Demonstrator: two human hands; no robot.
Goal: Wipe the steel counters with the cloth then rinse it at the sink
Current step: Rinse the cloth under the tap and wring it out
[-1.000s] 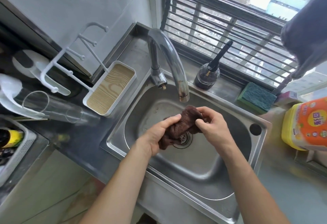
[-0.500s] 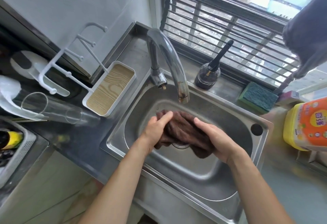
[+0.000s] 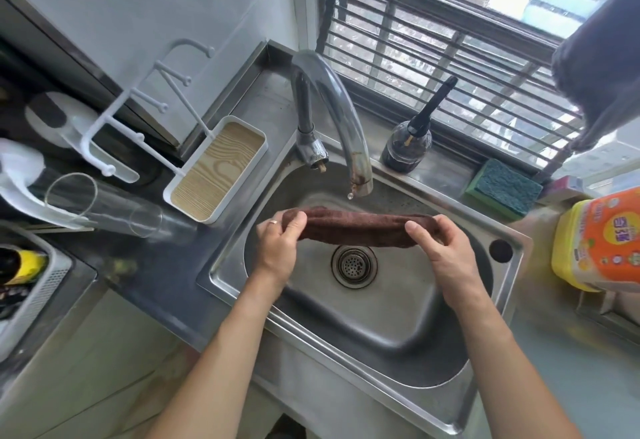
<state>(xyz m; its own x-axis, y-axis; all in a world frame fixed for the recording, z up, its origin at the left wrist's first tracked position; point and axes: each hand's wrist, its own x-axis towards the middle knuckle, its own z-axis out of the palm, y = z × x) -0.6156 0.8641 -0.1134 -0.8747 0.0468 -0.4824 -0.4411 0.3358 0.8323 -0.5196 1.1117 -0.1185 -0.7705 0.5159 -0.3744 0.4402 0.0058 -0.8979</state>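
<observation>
A brown cloth (image 3: pixel 356 227) is stretched into a long roll over the steel sink (image 3: pixel 377 317), just above the drain (image 3: pixel 354 265). My left hand (image 3: pixel 278 248) grips its left end and my right hand (image 3: pixel 440 248) grips its right end. The curved steel tap (image 3: pixel 332 106) arches above the cloth, and a single drop hangs at its spout. No stream of water runs. The steel counter (image 3: pixel 273 99) wraps around the sink on the left and at the back.
A white rack with a wood-grain tray (image 3: pixel 216 168) and a clear glass (image 3: pixel 104 204) lie left of the sink. Behind it stand a dark bottle (image 3: pixel 408 144) and a green sponge (image 3: pixel 502 187). A yellow-orange detergent tub (image 3: pixel 599 241) sits at the right.
The cloth was bunched between both hands over the drain. My hands have moved apart and pulled it out into a long horizontal roll.
</observation>
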